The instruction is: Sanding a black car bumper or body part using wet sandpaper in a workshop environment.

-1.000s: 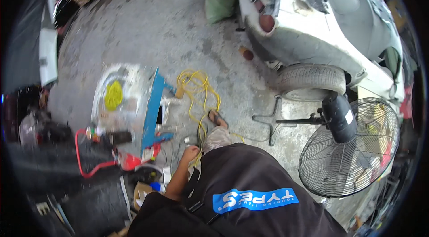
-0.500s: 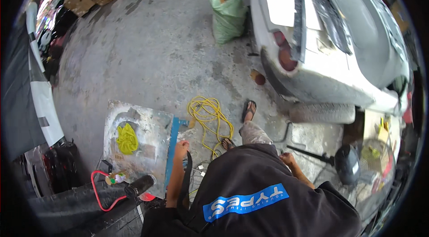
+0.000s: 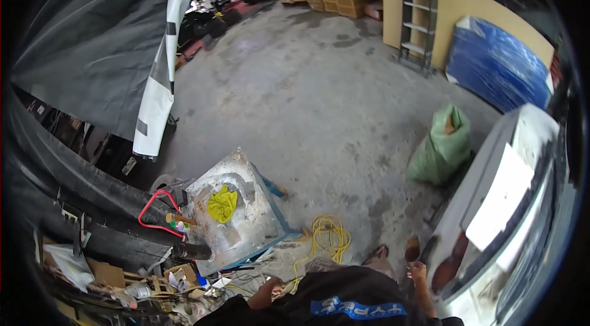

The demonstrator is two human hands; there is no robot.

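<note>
My left hand [image 3: 268,292] is low beside the dark shirt, near the front edge of a paint-stained worktable [image 3: 265,215]. Its fingers are blurred and partly turned away. On that table lies a crumpled yellow-green cloth [image 3: 222,204], apart from both hands. Beside the white car body [image 3: 476,212], my right hand [image 3: 418,272] hangs with its fingers curled closed. Whatever it may hold is too small to make out. A brown can-like object [image 3: 412,248] sits on the floor just beyond it.
A yellow cable [image 3: 330,237] lies coiled on the concrete floor. Ahead right stands a green sack [image 3: 439,148]. A ladder [image 3: 420,15], boards and a blue wrapped panel [image 3: 498,65] lean at the back. Dark sheeting [image 3: 92,37] hangs left, above cluttered shelves [image 3: 132,280].
My view has swung left and up, bringing in the ladder and back wall. The car, sack and table shift right in the picture. Both hands now appear lower, close to the bottom edge.
</note>
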